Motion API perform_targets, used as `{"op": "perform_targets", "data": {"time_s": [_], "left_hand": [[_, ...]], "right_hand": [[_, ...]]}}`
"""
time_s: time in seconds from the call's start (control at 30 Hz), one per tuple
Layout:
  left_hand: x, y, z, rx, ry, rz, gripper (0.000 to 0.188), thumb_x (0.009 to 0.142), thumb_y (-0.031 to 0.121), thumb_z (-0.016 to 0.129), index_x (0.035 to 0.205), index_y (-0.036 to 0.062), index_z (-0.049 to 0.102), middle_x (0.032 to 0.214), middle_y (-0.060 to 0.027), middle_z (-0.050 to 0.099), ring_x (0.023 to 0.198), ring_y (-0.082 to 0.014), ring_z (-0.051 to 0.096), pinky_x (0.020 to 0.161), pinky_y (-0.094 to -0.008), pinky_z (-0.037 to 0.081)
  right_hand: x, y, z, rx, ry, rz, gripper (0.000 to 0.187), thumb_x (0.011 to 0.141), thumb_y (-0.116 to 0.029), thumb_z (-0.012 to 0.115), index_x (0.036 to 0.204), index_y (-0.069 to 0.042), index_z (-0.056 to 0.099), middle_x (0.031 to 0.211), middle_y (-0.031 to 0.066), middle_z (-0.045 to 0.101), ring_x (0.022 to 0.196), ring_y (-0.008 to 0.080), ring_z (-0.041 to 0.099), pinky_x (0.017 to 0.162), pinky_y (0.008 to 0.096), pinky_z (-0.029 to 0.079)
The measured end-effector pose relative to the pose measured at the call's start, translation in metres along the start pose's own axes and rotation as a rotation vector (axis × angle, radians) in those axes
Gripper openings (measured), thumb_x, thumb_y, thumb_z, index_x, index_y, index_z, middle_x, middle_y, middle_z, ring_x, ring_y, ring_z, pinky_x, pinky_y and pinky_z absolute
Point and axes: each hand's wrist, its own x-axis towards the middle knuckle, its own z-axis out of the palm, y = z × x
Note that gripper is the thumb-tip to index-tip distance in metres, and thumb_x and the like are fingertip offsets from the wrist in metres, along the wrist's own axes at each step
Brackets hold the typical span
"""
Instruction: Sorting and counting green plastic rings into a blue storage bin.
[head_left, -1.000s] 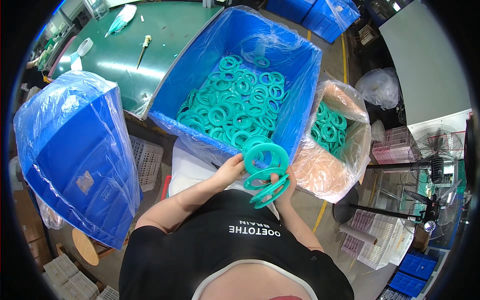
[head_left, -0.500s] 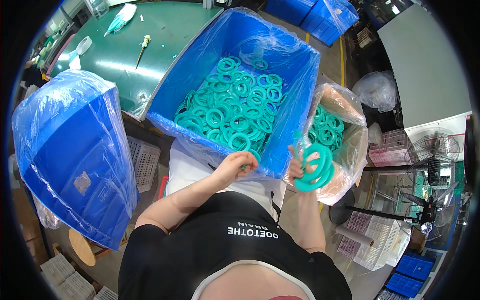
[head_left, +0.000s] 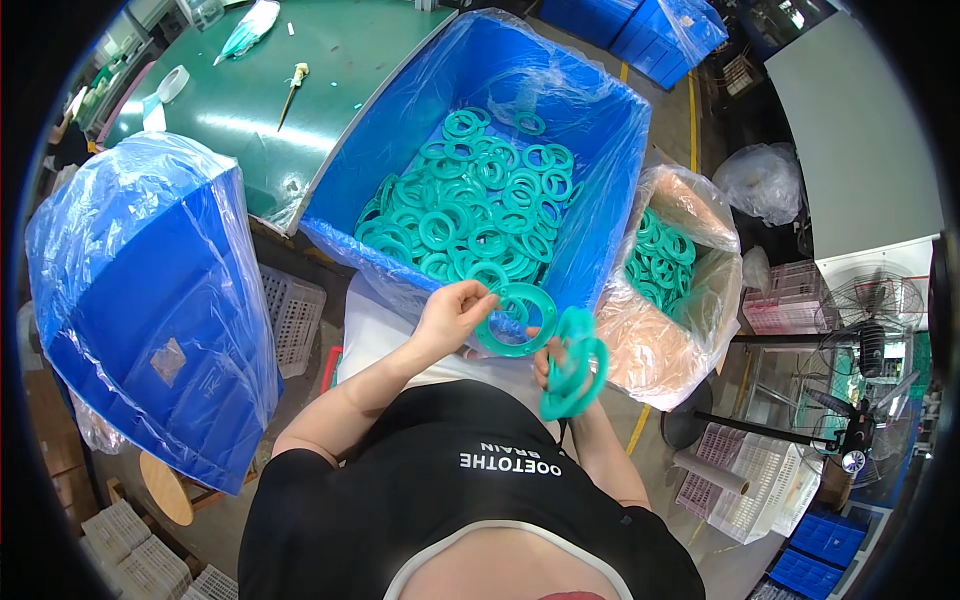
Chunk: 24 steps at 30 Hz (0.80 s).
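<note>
My left hand [head_left: 455, 318] pinches the edge of a flat teal ring [head_left: 513, 349] with thumb and fingers, just above the near rim of the lined blue bin [head_left: 345, 250]. To its right, my right hand [head_left: 544, 362] is closed around several teal rings [head_left: 576, 335], which hang together and are partly blurred. The right fingertips lie close to the left hand's ring; whether they touch it I cannot tell. A large heap of matching rings [head_left: 470, 215] fills the bottom of the bin.
Right of the bin stands a plastic-lined carton [head_left: 640, 350] with more teal rings [head_left: 660, 255]. A plastic-covered blue bin [head_left: 150, 310] is at left. Behind it, a green table [head_left: 330, 60] carries a tape roll [head_left: 172, 84] and a thin tool [head_left: 293, 95]. Fans [head_left: 855, 430] stand at right.
My right hand has moved left and down with its rings, toward my left hand. A ring now shows clearly in my left hand, where earlier only a bit of teal appeared at the fingers.
</note>
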Motion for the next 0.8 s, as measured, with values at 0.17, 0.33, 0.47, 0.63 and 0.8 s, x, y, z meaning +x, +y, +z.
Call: {"op": "perform_targets", "data": {"time_s": [0.17, 0.33, 0.47, 0.63, 0.8], "left_hand": [[-0.011, -0.001, -0.001, -0.529, -0.441, -0.220, 0.020, 0.093, 0.023, 0.054, 0.100, 0.0064, 0.063, 0.072, 0.0075, 0.050, 0.055, -0.0008, 0.033, 0.048, -0.0201, 0.027], [-0.017, -0.001, 0.004, -0.553, -0.387, -0.179, 0.021, 0.094, 0.024, 0.054, 0.104, 0.0074, 0.061, 0.076, 0.0086, 0.052, 0.058, -0.0007, 0.035, 0.050, -0.0188, 0.026], [-0.016, -0.010, 0.010, -0.474, -0.258, -0.219, 0.020, 0.092, 0.023, 0.057, 0.101, 0.0052, 0.060, 0.073, 0.0065, 0.051, 0.059, -0.0016, 0.040, 0.049, -0.0219, 0.033], [-0.012, -0.006, 0.014, 0.348, 0.098, 0.182, 0.019, 0.086, 0.018, 0.061, 0.088, 0.0004, 0.054, 0.065, -0.0095, 0.052, 0.058, -0.0223, 0.053, 0.055, -0.0343, 0.045], [0.003, -0.026, 0.017, 0.670, 0.163, 0.477, 0.013, 0.087, 0.014, 0.057, 0.086, 0.0020, 0.053, 0.070, -0.0161, 0.056, 0.066, -0.0339, 0.057, 0.057, -0.0376, 0.045]], "right_hand": [[0.001, 0.001, -0.002, -0.498, 0.545, -0.083, 0.021, 0.084, -0.020, 0.065, 0.093, 0.000, 0.067, 0.062, -0.0014, 0.054, 0.050, 0.0071, 0.048, 0.043, 0.0212, 0.034], [0.001, 0.007, -0.004, -0.454, 0.555, -0.118, 0.022, 0.084, -0.021, 0.066, 0.090, 0.000, 0.067, 0.058, -0.0022, 0.052, 0.047, 0.0069, 0.047, 0.042, 0.0208, 0.031], [-0.008, 0.002, 0.025, -0.525, 0.535, -0.170, 0.020, 0.085, -0.018, 0.063, 0.089, 0.002, 0.066, 0.055, -0.0001, 0.052, 0.044, 0.0083, 0.048, 0.040, 0.0206, 0.035], [-0.011, 0.007, 0.057, -0.499, 0.598, -0.220, 0.018, 0.088, -0.014, 0.058, 0.094, 0.002, 0.062, 0.055, 0.0029, 0.054, 0.042, 0.0102, 0.051, 0.038, 0.0229, 0.040], [-0.011, 0.004, 0.048, -0.532, 0.581, -0.191, 0.019, 0.089, -0.016, 0.057, 0.095, 0.001, 0.061, 0.055, 0.0026, 0.054, 0.043, 0.0103, 0.050, 0.038, 0.0220, 0.038]]}}
